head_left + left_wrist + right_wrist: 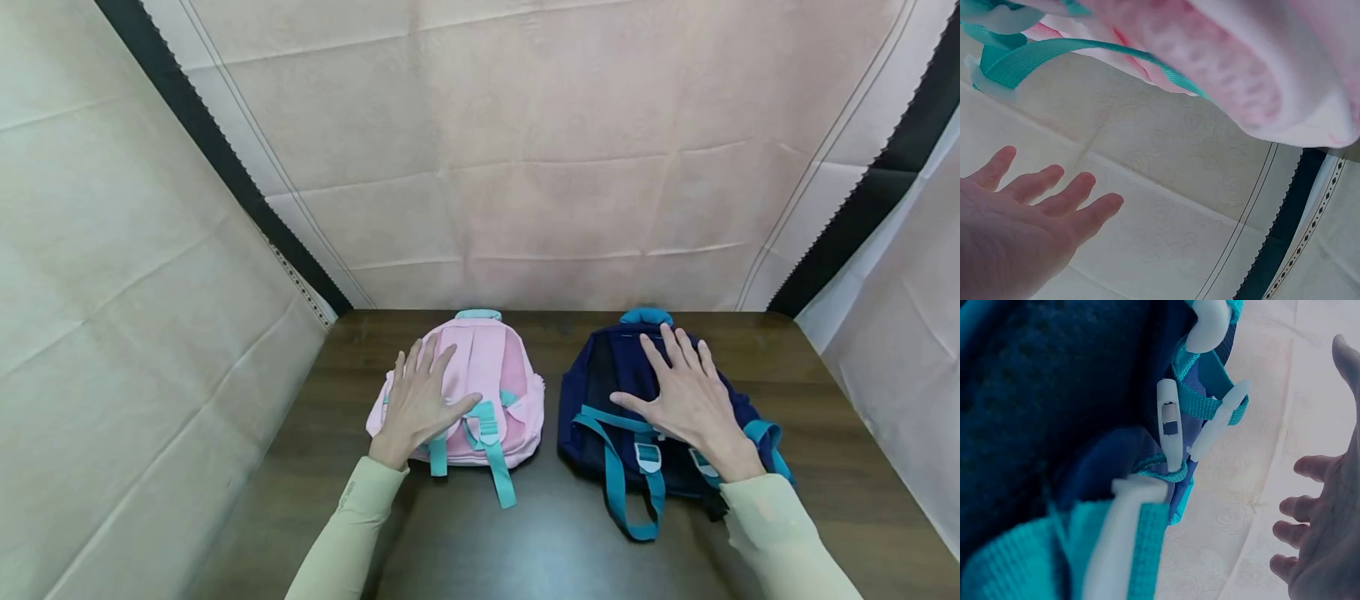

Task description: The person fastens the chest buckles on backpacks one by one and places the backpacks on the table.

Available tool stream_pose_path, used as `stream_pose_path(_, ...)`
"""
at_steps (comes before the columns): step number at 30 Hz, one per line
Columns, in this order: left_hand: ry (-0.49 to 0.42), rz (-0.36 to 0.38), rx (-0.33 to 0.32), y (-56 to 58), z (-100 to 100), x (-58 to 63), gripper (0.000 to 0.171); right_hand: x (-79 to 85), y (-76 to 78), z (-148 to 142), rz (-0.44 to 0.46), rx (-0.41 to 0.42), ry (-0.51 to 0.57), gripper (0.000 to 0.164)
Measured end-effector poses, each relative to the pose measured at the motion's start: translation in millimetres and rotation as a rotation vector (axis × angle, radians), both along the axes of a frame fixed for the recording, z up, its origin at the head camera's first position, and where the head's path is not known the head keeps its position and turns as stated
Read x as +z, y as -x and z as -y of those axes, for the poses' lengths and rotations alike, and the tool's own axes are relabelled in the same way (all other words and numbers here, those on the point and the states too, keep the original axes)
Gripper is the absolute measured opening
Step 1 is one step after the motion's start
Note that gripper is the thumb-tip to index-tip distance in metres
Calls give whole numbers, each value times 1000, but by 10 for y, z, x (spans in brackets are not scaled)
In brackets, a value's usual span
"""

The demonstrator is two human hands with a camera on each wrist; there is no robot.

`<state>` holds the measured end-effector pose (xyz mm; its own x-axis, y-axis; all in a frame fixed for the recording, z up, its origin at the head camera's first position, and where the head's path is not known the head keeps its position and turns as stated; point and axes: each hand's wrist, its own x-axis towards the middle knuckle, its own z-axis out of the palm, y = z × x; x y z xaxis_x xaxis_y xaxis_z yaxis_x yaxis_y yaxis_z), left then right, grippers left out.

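A pink backpack [517, 358] with teal straps lies on the table, its strap side facing up. Over its left part my left hand [422, 400] is spread, palm down and fingers straight. To the right lies a navy backpack [592, 383] with blue straps and pale buckles. Above it my right hand [693, 396] is held with fingers spread. In the left wrist view a gap separates the left hand [1029, 212] from the pink fabric [1210, 56]. The right wrist view likewise shows the right hand [1329, 512] apart from the navy backpack [1054, 394]. Neither hand grips anything.
Both backpacks lie on a dark brown wooden table [487, 550]. Pale fabric walls rise at the back [540, 192], on the left [150, 333] and on the right [892, 317]. The navy backpack's loose blue strap [615, 492] loops toward the near side.
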<state>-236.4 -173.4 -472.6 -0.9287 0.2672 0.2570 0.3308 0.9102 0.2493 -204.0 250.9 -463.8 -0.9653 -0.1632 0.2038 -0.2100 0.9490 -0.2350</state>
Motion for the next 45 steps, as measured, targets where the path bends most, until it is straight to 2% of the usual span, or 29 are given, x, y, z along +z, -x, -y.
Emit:
stream_pose_path(9, -18, -23, -15, -10, -36, -23, 95, 4, -52, 2, -4, 0, 33, 111)
stream_pose_path(14, -68, -31, -40, -16, -62, -25, 94, 4, -73, -17, -3, 4, 58, 111)
stream_pose_path(28, -115, 61, -38, -59, -196, -1, 91, 11, -142, -54, -69, 10, 126, 104)
stream_pose_path(38, -197, 62, -81, -95, -279, -7, 75, 16, -190, -82, -96, 35, 197, 87)
stream_pose_path(45, -264, 71, -115, -140, -345, -3, 65, 1, -231, -106, -70, 35, 225, 73)
